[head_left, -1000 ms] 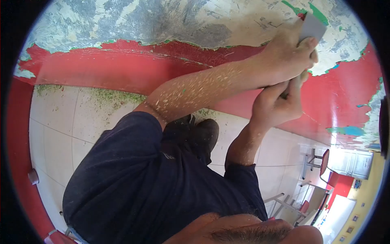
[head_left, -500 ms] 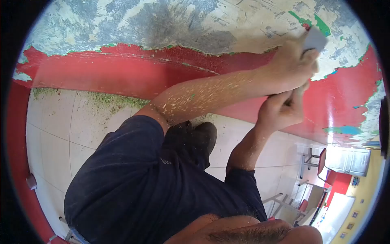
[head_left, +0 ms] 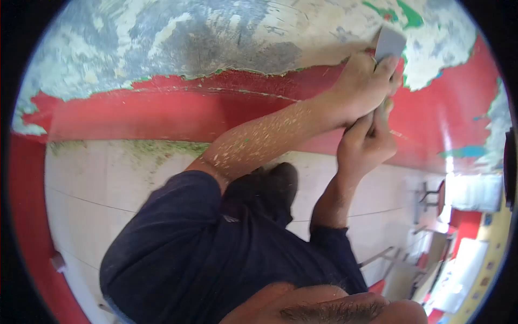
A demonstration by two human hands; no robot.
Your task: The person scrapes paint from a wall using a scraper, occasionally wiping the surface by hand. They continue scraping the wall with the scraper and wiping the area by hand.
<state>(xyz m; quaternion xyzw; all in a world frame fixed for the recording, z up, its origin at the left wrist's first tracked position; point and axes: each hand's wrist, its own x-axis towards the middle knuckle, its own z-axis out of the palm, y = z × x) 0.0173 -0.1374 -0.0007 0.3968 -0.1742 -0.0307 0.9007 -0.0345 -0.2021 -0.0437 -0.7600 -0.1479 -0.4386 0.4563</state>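
A scraper with a flat grey metal blade [head_left: 390, 44] is held in both hands against the wall. My left hand [head_left: 360, 83] is closed round it just behind the blade, thumb lying along the tool. Behind it my right hand [head_left: 366, 144] is closed on the handle end, most of which the fingers hide. The blade lies over the stripped, whitish-grey part of the wall [head_left: 216, 46], close to the ragged edge of the red paint [head_left: 162, 113]. Green paint remnants [head_left: 411, 15] show beyond the blade. Pale paint flakes speckle my left forearm [head_left: 264, 135].
Greenish scrapings [head_left: 156, 148] lie along the foot of the wall on the tiled floor [head_left: 124, 178]. My dark shoe [head_left: 284, 178] stands near the wall. Chairs and desks [head_left: 429, 259] stand to the right. A red wall [head_left: 35, 216] borders the left side.
Both hands have shifted left in view with the scraper, still gripping it. Its blade sits slightly farther from the green remnants. The whole camera view has shifted too.
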